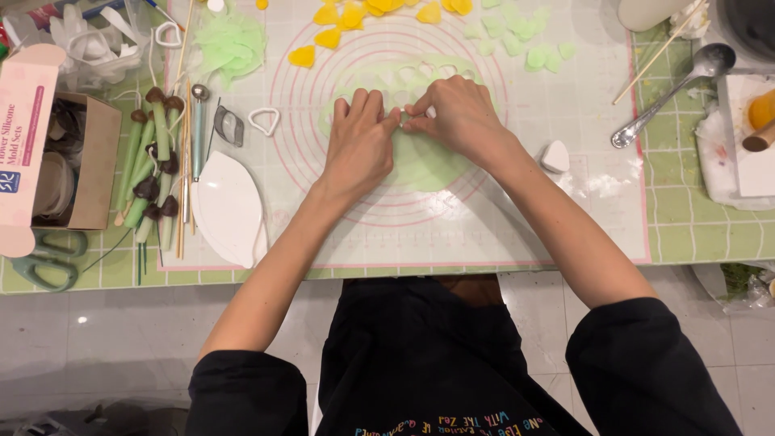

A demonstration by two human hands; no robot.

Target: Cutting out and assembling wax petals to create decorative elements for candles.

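Left hand (361, 137) and right hand (454, 117) pinch something tiny, hidden by fingers, over green dough (420, 157)

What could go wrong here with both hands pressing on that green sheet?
1. The left hand and right hand pinch close together on the thin green sheet; its cut-out edge may tear.
2. The right forearm hangs over the small white cutter and could knock it.

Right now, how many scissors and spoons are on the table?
2: one pair of green-handled scissors at the left table edge below the box, and one metal spoon at upper right. More may be hidden in the clutter.
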